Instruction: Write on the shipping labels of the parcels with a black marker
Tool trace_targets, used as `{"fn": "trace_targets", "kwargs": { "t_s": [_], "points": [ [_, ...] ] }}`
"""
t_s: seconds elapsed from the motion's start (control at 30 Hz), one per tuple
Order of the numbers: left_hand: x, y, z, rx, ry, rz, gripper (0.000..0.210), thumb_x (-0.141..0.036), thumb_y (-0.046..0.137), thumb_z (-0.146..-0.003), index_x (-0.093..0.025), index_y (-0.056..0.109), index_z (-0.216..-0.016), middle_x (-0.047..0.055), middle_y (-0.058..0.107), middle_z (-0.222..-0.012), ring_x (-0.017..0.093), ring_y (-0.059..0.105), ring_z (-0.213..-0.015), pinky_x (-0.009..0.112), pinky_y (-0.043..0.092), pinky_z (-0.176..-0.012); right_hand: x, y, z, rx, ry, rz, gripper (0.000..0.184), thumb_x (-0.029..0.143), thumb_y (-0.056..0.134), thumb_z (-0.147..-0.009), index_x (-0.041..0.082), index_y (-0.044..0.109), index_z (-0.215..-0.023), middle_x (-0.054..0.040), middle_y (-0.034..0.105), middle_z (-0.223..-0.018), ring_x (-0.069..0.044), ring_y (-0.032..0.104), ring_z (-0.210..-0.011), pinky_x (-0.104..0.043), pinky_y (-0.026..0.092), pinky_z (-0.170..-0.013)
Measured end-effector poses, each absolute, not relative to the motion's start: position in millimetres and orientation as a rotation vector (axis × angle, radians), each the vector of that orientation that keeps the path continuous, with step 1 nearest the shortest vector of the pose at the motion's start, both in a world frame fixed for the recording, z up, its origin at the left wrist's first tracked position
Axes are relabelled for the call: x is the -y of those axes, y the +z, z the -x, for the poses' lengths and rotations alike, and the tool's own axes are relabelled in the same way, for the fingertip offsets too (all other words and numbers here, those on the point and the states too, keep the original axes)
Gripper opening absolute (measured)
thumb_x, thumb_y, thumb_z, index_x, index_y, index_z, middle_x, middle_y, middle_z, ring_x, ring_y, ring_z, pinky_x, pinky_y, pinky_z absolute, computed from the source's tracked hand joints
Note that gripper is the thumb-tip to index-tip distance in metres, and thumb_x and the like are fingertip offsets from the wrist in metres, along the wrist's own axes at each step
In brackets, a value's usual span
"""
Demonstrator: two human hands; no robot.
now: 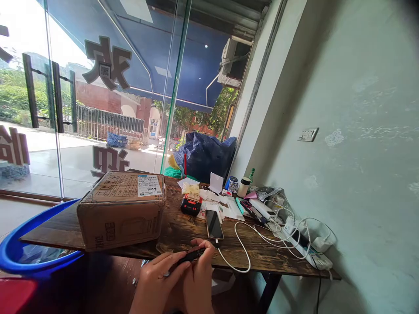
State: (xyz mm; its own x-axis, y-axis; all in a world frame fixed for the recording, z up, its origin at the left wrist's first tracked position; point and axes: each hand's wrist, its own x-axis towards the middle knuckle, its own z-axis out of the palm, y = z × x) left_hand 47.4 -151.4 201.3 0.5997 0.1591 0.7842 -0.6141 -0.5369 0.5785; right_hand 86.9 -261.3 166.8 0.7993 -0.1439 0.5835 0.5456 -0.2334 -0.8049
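My left hand point(156, 274) and my right hand point(200, 271) are close together just in front of the table's near edge. Both have their fingers closed around a slim black handheld object point(187, 258); its exact kind is hard to make out. Beyond my right hand a smartphone point(214, 224) lies on the tabletop with a white charging cable point(240, 270) plugged into its lower end. To the left, a taped brown cardboard box point(122, 224) with a white shipping label point(149, 186) stands on the table, apart from my hands.
On the dark wooden table point(176, 229) sit a small black and red label printer point(190, 205), paper slips point(233, 208), a lidded jar point(243, 187) and a green bottle point(252, 174). A power strip point(317, 257) with tangled cables lies at right. A blue tub rim point(8, 253) shows at left.
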Motion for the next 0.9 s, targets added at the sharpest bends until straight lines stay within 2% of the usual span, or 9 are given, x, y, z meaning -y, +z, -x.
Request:
{"fn": "trace_targets", "kwargs": {
  "t_s": [0.1, 0.27, 0.4, 0.57, 0.63, 0.73, 0.83, 0.9],
  "points": [
    [150.3, 200.9, -47.7, 0.325, 0.998, -1.94, 0.027, -0.051, 0.06, -0.081, -0.031, 0.076, -0.088, -0.002, 0.077, -0.077, 0.014, 0.072, -0.068, 0.015, 0.058, -0.064, 260.4, 169.6, -85.3, 0.289, -0.628, 1.743, 0.037, 0.016, 0.045, -0.065, 0.023, 0.042, -0.101, -0.0085, 0.061, -0.101, -0.025, 0.062, -0.091, -0.039, 0.049, -0.08],
    [146.1, 190.9, -42.8, 0.38, 0.917, -1.97, 0.028, -0.04, 0.056, -0.087, -0.031, 0.07, -0.11, 0.002, 0.076, -0.086, 0.014, 0.072, -0.08, 0.015, 0.056, -0.071, 257.2, 161.1, -89.4, 0.267, -0.586, 1.692, 0.031, 0.017, 0.045, -0.068, 0.024, 0.042, -0.099, -0.0065, 0.061, -0.095, -0.023, 0.061, -0.084, -0.037, 0.048, -0.076],
    [140.7, 189.4, -45.4, 0.332, 0.754, -2.037, 0.026, -0.035, 0.056, -0.086, -0.029, 0.073, -0.105, 0.004, 0.076, -0.093, 0.016, 0.071, -0.086, 0.019, 0.056, -0.076, 251.7, 144.0, -94.5, 0.268, -0.541, 1.678, 0.03, 0.015, 0.044, -0.071, 0.024, 0.041, -0.1, -0.0033, 0.059, -0.089, -0.021, 0.058, -0.079, -0.034, 0.045, -0.073],
    [138.9, 189.1, -61.1, 0.292, 0.568, -2.166, 0.026, -0.027, 0.059, -0.081, -0.03, 0.073, -0.102, 0.002, 0.076, -0.085, 0.018, 0.071, -0.081, 0.025, 0.058, -0.072, 261.8, 150.5, -104.9, 0.453, -0.359, 1.703, 0.025, 0.016, 0.041, -0.071, 0.024, 0.038, -0.094, 0.0011, 0.055, -0.081, -0.018, 0.055, -0.074, -0.031, 0.046, -0.069],
    [136.1, 187.5, -63.2, 0.283, 0.694, -2.168, 0.035, -0.029, 0.063, -0.079, -0.029, 0.067, -0.114, 0.003, 0.075, -0.098, 0.018, 0.07, -0.09, 0.027, 0.058, -0.078, 271.5, 164.8, -120.3, 0.485, -0.335, 1.823, 0.023, 0.013, 0.039, -0.072, 0.023, 0.037, -0.092, -0.0001, 0.056, -0.083, -0.018, 0.056, -0.076, -0.03, 0.045, -0.07],
    [120.2, 195.2, -51.7, 0.255, 1.135, -2.161, 0.05, -0.034, 0.066, -0.079, -0.031, 0.056, -0.128, 0.006, 0.064, -0.121, 0.021, 0.064, -0.107, 0.034, 0.055, -0.09, 285.5, 187.1, -162.8, 0.457, -0.199, 2.329, 0.025, 0.006, 0.035, -0.077, 0.02, 0.038, -0.097, -0.007, 0.063, -0.09, -0.02, 0.061, -0.083, -0.031, 0.044, -0.072],
    [85.2, 219.5, -28.9, -0.004, 1.576, -2.128, 0.043, -0.042, 0.06, -0.083, -0.03, 0.057, -0.123, 0.009, 0.054, -0.129, 0.029, 0.052, -0.12, 0.05, 0.04, -0.107, 293.8, 202.6, -214.3, 0.372, 0.034, 2.758, 0.034, 0.0, 0.043, -0.073, 0.014, 0.047, -0.103, -0.0178, 0.068, -0.094, -0.028, 0.064, -0.089, -0.036, 0.043, -0.075],
    [54.2, 238.1, -17.4, -0.3, 1.745, -2.019, 0.046, -0.047, 0.058, -0.083, -0.024, 0.057, -0.122, 0.011, 0.054, -0.128, 0.032, 0.047, -0.125, 0.054, 0.03, -0.113, 294.4, 209.7, -240.9, 0.372, 0.083, 2.81, 0.038, -0.003, 0.05, -0.067, 0.013, 0.054, -0.101, -0.0212, 0.069, -0.094, -0.033, 0.065, -0.091, -0.041, 0.043, -0.076]
  ]
}}
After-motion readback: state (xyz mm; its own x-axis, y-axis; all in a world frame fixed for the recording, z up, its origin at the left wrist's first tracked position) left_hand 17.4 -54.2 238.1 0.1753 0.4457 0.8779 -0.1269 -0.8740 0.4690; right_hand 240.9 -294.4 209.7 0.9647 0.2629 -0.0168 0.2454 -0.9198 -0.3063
